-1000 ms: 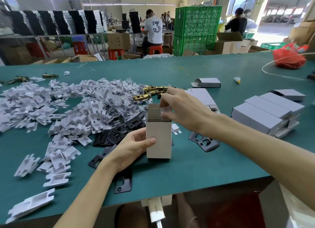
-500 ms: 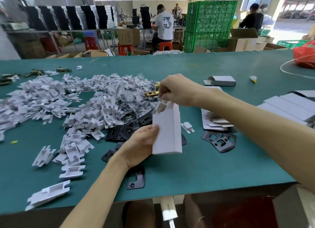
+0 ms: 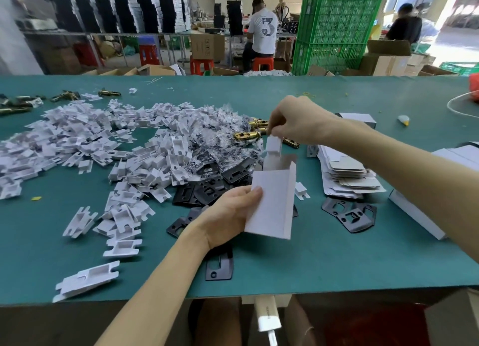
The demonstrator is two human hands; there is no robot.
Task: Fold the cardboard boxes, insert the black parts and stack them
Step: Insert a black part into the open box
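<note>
the left hand (image 3: 228, 216) and right hand (image 3: 298, 123) are bare. both forearms (image 3: 160, 281) are uncovered right to the edge of view, slim and smooth. the fingers (image 3: 276, 131) are slender, and the left thumbnail (image 3: 258, 190) is short and plain.

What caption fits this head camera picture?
The left hand holds a white cardboard box while the right hand pinches its top flap.

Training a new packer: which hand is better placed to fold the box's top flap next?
Probably right. The right hand pinches the top flap; the left hand grips the box body, steadying it.
</note>
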